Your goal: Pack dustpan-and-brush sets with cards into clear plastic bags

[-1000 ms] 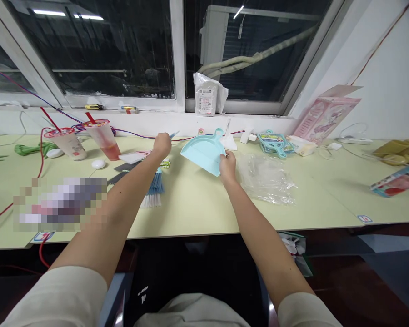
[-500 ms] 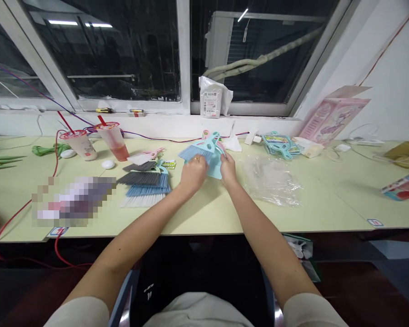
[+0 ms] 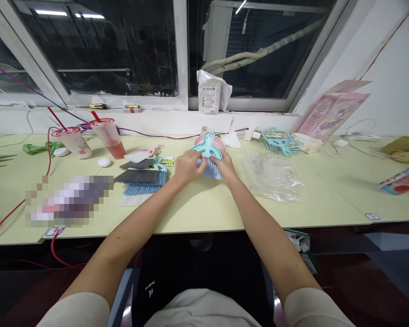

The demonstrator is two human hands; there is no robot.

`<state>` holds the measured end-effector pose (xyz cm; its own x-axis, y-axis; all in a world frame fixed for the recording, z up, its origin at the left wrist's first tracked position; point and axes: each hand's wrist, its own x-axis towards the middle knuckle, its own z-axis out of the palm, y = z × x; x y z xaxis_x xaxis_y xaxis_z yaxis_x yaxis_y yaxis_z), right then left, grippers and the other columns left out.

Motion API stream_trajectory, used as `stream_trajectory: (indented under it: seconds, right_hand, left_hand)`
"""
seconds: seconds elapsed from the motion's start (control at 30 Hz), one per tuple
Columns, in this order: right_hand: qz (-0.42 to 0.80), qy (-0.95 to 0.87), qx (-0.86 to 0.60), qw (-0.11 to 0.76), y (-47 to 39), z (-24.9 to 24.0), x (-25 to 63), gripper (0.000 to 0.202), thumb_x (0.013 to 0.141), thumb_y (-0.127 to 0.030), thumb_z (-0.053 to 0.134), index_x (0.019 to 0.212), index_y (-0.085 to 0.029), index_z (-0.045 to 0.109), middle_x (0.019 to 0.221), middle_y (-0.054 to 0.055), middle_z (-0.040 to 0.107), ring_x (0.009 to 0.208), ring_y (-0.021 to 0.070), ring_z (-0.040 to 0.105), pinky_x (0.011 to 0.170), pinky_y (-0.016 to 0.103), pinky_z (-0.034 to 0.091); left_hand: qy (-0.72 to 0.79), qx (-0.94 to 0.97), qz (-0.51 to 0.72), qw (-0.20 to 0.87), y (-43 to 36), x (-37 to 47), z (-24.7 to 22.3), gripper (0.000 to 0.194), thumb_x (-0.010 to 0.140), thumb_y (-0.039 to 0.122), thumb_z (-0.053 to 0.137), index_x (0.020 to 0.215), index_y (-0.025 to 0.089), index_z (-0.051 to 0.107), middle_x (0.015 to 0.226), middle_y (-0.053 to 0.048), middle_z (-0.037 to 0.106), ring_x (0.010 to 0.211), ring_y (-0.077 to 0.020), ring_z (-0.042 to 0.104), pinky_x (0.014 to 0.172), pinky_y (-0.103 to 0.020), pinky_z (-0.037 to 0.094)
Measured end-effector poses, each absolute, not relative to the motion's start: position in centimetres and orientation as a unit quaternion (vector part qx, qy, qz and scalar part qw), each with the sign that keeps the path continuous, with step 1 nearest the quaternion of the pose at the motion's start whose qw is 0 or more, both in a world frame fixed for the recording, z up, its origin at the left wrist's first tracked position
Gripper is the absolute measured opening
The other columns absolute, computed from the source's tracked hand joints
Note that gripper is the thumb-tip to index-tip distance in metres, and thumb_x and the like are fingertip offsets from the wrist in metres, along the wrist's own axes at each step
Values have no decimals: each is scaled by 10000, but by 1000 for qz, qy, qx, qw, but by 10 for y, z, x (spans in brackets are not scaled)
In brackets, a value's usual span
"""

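A small teal hand brush (image 3: 207, 146) with blue bristles lies over a matching teal dustpan (image 3: 195, 147), handle pointing away from me. My left hand (image 3: 188, 167) is closed at the brush's left side, its fingertips against the bristles. My right hand (image 3: 227, 167) grips the right edge of the dustpan, with the thumb over the brush; its other fingers are mostly hidden. Right behind this set lies a pink dustpan (image 3: 216, 142). To the left of my hands several loose brushes (image 3: 141, 177) with grey, blue and white bristles lie overlapped.
Clear plastic bags (image 3: 271, 177) lie right of my hands. Behind them sits a packed teal brush set (image 3: 280, 140). Two drink cups (image 3: 108, 138) with red straws stand at the left. A pink box (image 3: 336, 111) leans at the right by the wall.
The brush has turned from a slant to straight and moved down onto the dustpan, its bristles now facing me. My left hand has shifted slightly left; my right thumb has come over the brush.
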<state>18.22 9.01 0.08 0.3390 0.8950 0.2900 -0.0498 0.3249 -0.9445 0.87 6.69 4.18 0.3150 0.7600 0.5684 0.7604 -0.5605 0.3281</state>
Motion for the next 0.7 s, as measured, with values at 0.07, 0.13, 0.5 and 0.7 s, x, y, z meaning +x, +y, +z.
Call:
stream_trajectory:
  seconds: [0.07, 0.13, 0.5, 0.7]
  right_hand:
    - [388, -465, -452, 655, 89, 5, 184, 483, 626, -367, 850, 1068, -213, 728, 1024, 27, 783, 989, 251, 698, 935, 414, 546]
    - [414, -483, -440, 634, 87, 10, 185, 511, 598, -360, 874, 1070, -221, 732, 1035, 23, 784, 1005, 258, 698, 934, 410, 544]
    - [467, -555, -452, 520, 80, 14, 200, 477, 629, -452, 901, 1006, -252, 688, 967, -15, 745, 946, 225, 671, 845, 326, 517]
    - [450, -591, -436, 508, 75, 18, 195, 489, 753, -593, 790, 1054, -209, 754, 1047, 30, 761, 989, 236, 666, 896, 343, 510]
  left_hand:
    - [-500, -760, -414, 11, 82, -5, 42, 284, 1047, 375, 475, 1141, 208, 685, 1221, -150, 704, 1262, -318, 602, 1122, -463, 441]
    - [-523, -727, -445, -20, 96, -16, 40, 361, 1006, 419, 563, 1272, 185, 630, 1335, -168, 654, 1294, -325, 575, 1137, -463, 427]
    - [-410, -772, -391, -288, 107, -17, 33, 433, 875, 594, 624, 872, 163, 675, 827, -19, 657, 818, -200, 579, 719, -296, 427]
    - [-410, -759, -394, -316, 105, -16, 32, 434, 862, 594, 635, 845, 163, 683, 793, -7, 635, 783, -183, 548, 696, -285, 399]
